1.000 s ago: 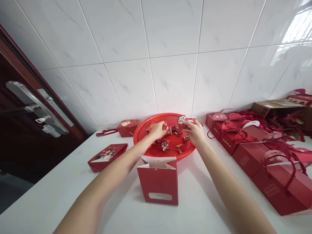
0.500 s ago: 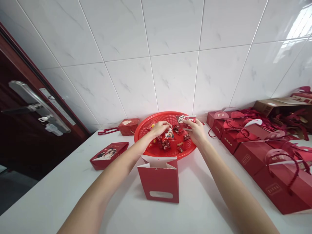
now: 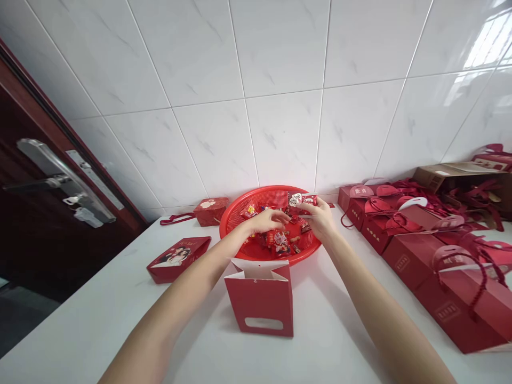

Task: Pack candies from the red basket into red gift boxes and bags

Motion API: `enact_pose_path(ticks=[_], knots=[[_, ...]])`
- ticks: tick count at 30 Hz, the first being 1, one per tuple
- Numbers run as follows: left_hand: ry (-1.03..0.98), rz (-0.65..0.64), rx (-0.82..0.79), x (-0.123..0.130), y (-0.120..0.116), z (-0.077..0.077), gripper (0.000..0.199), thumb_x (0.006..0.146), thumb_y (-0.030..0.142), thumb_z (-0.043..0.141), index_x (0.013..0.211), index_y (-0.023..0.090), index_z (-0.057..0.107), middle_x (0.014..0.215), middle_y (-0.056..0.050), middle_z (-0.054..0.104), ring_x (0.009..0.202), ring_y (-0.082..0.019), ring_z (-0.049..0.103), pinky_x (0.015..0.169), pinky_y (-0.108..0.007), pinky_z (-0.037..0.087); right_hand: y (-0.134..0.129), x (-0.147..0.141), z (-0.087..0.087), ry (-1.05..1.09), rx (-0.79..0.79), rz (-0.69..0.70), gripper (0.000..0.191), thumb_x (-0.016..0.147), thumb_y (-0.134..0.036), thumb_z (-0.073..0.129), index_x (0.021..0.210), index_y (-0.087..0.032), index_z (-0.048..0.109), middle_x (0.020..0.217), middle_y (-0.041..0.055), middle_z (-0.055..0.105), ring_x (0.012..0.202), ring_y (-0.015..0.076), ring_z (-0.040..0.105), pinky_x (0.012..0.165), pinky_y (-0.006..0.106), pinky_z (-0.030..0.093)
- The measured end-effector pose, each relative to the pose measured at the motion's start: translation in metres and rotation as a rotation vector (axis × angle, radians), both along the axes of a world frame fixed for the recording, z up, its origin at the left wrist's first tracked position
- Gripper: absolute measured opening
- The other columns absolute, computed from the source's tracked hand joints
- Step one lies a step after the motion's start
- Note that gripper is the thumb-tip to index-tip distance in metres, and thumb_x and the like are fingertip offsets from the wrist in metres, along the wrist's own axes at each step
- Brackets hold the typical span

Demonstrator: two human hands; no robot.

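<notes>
A red plastic basket [image 3: 230, 226] stands against the wall with several wrapped sweets [image 3: 281, 242] inside. My left hand [image 3: 269, 221] is over the middle of the basket, its fingers apart and curved above the sweets, with nothing held. At the basket's right rim, my right hand [image 3: 320, 216] grips small red and white candy packets [image 3: 303, 199]. In front of the basket an open-topped red paper box [image 3: 262, 304] stands upright, its white inside showing and an oval window low on its front.
Rows of red gift boxes [image 3: 408, 250] with cord handles line the right side, beside a cardboard box [image 3: 452, 172]. To the left lie a flat red box [image 3: 180, 258] and a small red box [image 3: 210, 211]. A door handle [image 3: 66, 178] is far left.
My left hand has opened and shifted slightly right, off a sweet packet that now lies lower in the basket. My right hand keeps its packets, nearly in place.
</notes>
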State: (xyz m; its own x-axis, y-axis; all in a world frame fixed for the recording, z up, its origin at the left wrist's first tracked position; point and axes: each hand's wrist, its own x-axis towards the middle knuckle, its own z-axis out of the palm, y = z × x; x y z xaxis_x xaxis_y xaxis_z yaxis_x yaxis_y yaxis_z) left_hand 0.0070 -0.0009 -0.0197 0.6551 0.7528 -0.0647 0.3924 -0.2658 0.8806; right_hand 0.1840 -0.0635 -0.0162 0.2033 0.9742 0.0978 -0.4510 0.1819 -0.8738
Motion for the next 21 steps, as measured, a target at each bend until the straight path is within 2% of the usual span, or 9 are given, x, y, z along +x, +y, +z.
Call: enact_pose_path(ticks=[4, 6, 10, 13, 16, 18, 21], knots=[[-0.293, 0.131, 0.101, 0.004, -0.003, 0.008, 0.03, 0.069, 0.034, 0.07, 0.094, 0.016, 0.073, 0.095, -0.005, 0.074, 0.095, -0.022, 0.066, 0.089, -0.033, 0.049, 0.0, 0.0, -0.002, -0.083, -0.002, 0.049, 0.036, 0.05, -0.024, 0.084, 0.08, -0.019, 0.065, 0.077, 0.0004, 0.073, 0.07, 0.0191, 0.067, 0.064, 0.031, 0.053], [-0.393, 0.171, 0.113, 0.006, -0.006, 0.012, 0.029, 0.072, 0.04, 0.07, 0.089, 0.016, 0.073, 0.089, -0.003, 0.073, 0.088, -0.02, 0.065, 0.086, -0.033, 0.049, -0.001, 0.0, -0.003, -0.138, 0.009, 0.082, 0.035, 0.051, -0.024, 0.083, 0.08, -0.019, 0.065, 0.077, 0.0006, 0.073, 0.069, 0.0186, 0.067, 0.062, 0.03, 0.052], [-0.453, 0.203, 0.14, 0.007, -0.009, 0.015, 0.033, 0.071, 0.048, 0.076, 0.073, 0.015, 0.07, 0.074, -0.001, 0.068, 0.073, -0.016, 0.061, 0.075, -0.029, 0.048, -0.003, 0.0, -0.001, -0.183, 0.018, 0.15, 0.034, 0.054, -0.026, 0.084, 0.081, -0.019, 0.064, 0.076, -0.0004, 0.072, 0.068, 0.0178, 0.067, 0.062, 0.029, 0.053], [-0.48, 0.206, 0.134, 0.008, -0.009, 0.014, 0.037, 0.068, 0.05, 0.078, 0.072, 0.015, 0.07, 0.074, -0.001, 0.069, 0.072, -0.016, 0.061, 0.074, -0.029, 0.049, -0.007, 0.0, 0.004, -0.228, -0.044, 0.213, 0.038, 0.056, -0.031, 0.086, 0.086, -0.02, 0.066, 0.081, 0.0002, 0.072, 0.07, 0.0178, 0.068, 0.056, 0.026, 0.051], [-0.476, 0.199, 0.107, 0.009, -0.009, 0.012, 0.038, 0.068, 0.051, 0.079, 0.073, 0.014, 0.07, 0.075, -0.003, 0.071, 0.074, -0.017, 0.063, 0.077, -0.03, 0.052, -0.01, 0.0, 0.008, -0.235, -0.079, 0.27, 0.04, 0.055, -0.032, 0.087, 0.088, -0.02, 0.066, 0.086, 0.0017, 0.073, 0.073, 0.0198, 0.07, 0.056, 0.027, 0.052], [-0.436, 0.218, 0.099, 0.011, -0.007, 0.011, 0.037, 0.076, 0.051, 0.072, 0.079, 0.014, 0.071, 0.081, -0.005, 0.073, 0.077, -0.019, 0.066, 0.079, -0.033, 0.053, -0.009, 0.0, 0.007, -0.219, -0.076, 0.239, 0.041, 0.055, -0.033, 0.086, 0.089, -0.021, 0.065, 0.083, 0.0005, 0.072, 0.071, 0.0201, 0.07, 0.055, 0.027, 0.052], [-0.092, 0.383, 0.225, 0.01, -0.001, 0.009, 0.033, 0.092, 0.04, 0.05, 0.095, 0.016, 0.072, 0.094, -0.007, 0.075, 0.086, -0.019, 0.069, 0.082, -0.032, 0.053, -0.005, 0.001, 0.001, -0.198, -0.062, 0.133, 0.048, 0.053, -0.033, 0.086, 0.095, -0.024, 0.065, 0.079, -0.0017, 0.071, 0.068, 0.0198, 0.068, 0.053, 0.028, 0.051]])
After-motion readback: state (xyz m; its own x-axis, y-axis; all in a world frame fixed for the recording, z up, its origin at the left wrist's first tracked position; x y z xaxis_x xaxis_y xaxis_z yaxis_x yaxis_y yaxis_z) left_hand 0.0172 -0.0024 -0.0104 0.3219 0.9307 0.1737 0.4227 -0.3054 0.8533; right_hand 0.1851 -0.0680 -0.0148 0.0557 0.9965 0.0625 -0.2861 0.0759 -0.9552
